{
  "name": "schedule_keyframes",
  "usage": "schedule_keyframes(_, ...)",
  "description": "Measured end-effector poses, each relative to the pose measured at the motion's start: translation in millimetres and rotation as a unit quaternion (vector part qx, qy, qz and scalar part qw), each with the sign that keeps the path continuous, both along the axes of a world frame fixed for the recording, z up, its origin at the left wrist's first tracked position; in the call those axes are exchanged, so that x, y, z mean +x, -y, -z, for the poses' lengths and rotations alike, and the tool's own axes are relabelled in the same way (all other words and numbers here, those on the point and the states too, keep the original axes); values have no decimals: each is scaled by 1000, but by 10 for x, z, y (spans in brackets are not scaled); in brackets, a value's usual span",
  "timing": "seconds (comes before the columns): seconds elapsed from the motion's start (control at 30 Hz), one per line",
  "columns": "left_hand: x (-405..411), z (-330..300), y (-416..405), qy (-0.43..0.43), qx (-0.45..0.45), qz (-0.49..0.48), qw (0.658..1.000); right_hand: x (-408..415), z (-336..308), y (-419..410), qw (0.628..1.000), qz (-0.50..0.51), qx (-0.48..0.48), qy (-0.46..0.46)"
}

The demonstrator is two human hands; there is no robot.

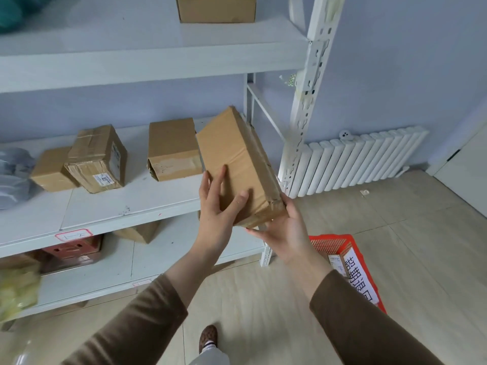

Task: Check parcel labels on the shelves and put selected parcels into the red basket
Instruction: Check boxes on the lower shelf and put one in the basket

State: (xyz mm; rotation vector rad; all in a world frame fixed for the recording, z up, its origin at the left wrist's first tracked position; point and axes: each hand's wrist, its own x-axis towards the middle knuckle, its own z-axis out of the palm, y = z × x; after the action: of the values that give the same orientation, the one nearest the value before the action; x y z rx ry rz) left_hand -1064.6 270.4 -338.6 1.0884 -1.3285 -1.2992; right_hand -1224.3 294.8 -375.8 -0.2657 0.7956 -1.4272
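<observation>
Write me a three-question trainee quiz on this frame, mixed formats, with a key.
1. True or false: the held parcel already lies inside the red basket.
2. How many hands touch the held parcel? A one, B two, C none.
3. Fill in: the red basket stands on the ____, to the person's right.

Key: 1 false: the left hand and right hand hold it up in front of the middle shelf. 2 B. 3 floor.

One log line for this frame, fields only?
phase: inspecting parcel | left hand: fingers flat on held box | right hand: supports box from below | red basket: on floor, right | box: not yet in basket
</observation>
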Motion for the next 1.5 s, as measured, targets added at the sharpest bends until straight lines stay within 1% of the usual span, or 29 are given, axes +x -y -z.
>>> schedule_keyframes(0.1, -2, -18, -125, -91, 91, 60, 990, 68, -118, -163, 984, 74, -21, -159)
schedule_keyframes(0.13, 2, -8, -129, -96, 115, 84, 985, 107, -180, -222, 966, 105, -38, -233)
schedule_keyframes(0.17, 11, 27, -106, -96, 135, 101, 981, 145, -231, -281, 936, 131, -67, -320)
schedule_keyframes(0.2, 15, 49, -82, -96, 157, 107, 977, 179, -259, -334, 891, 151, -100, -415)
schedule_keyframes(0.23, 16, 76, -58, -101, 179, 109, 973, 202, -267, -374, 830, 171, -133, -514)
schedule_keyframes(0.27, 9, 87, -46, -112, 197, 109, 968, 212, -254, -405, 757, 192, -161, -604)
schedule_keyframes(0.3, -11, 96, -34, -129, 209, 109, 963, 211, -247, -424, 687, 208, -182, -672)
schedule_keyframes(0.33, -39, 101, -27, -152, 213, 112, 959, 215, -258, -436, 628, 215, -195, -722)
schedule_keyframes(0.37, -63, 120, -11, -178, 213, 117, 954, 228, -254, -442, 579, 215, -203, -760)
schedule_keyframes(0.4, -90, 131, 0, -201, 216, 117, 948, 258, -267, -455, 542, 210, -206, -788)
schedule_keyframes(0.43, -107, 153, 15, -221, 220, 112, 944, 288, -277, -472, 518, 202, -208, -805)
schedule_keyframes(0.47, -119, 169, 27, -234, 222, 108, 940, 311, -282, -491, 506, 198, -212, -812)
schedule_keyframes(0.5, -130, 187, 43, -238, 220, 105, 940, 321, -283, -511, 505, 196, -220, -811)
schedule_keyframes(0.53, -137, 200, 59, -235, 219, 103, 941, 322, -293, -537, 519, 199, -232, -798)
schedule_keyframes(0.57, -133, 210, 76, -232, 218, 102, 942, 305, -312, -551, 550, 208, -243, -772)
schedule_keyframes(0.6, -122, 223, 101, -228, 218, 100, 943, 276, -327, -548, 595, 219, -247, -732)
schedule_keyframes(0.67, -92, 257, 162, -219, 214, 93, 947, 189, -376, -501, 704, 241, -217, -632)
schedule_keyframes(0.73, -70, 297, 215, -208, 200, 90, 953, 86, -436, -417, 813, 236, -154, -510)
schedule_keyframes(0.77, -66, 303, 223, -201, 188, 92, 957, 47, -458, -375, 859, 218, -116, -448)
schedule_keyframes(0.83, -82, 284, 227, -195, 174, 91, 961, -4, -467, -302, 919, 178, -55, -348)
schedule_keyframes(0.9, -90, 299, 228, -190, 169, 83, 963, -37, -408, -241, 956, 142, -23, -255)
schedule_keyframes(0.97, -106, 325, 242, -184, 179, 86, 963, -43, -319, -192, 980, 92, 18, -178)
schedule_keyframes(1.07, -103, 369, 267, -148, 199, 83, 965, -34, -183, -177, 990, -9, 70, -120)
schedule_keyframes(1.13, -87, 405, 315, -121, 202, 107, 966, -36, -61, -175, 994, -25, 65, -83)
schedule_keyframes(1.2, -74, 453, 381, -103, 228, 90, 964, -34, 35, -152, 995, 3, 78, -62)
schedule_keyframes(1.27, -93, 501, 444, -67, 250, 62, 964, -12, 107, -59, 990, 41, 114, -66)
schedule_keyframes(1.33, -149, 532, 462, -28, 255, 81, 963, 8, 176, 105, 981, 71, 164, -81)
schedule_keyframes(1.4, -248, 539, 521, -20, 260, 110, 959, 9, 200, 322, 971, 81, 193, -116)
schedule_keyframes(1.5, -338, 552, 739, -17, 269, 98, 958, -9, 199, 690, 963, 85, 199, -158)
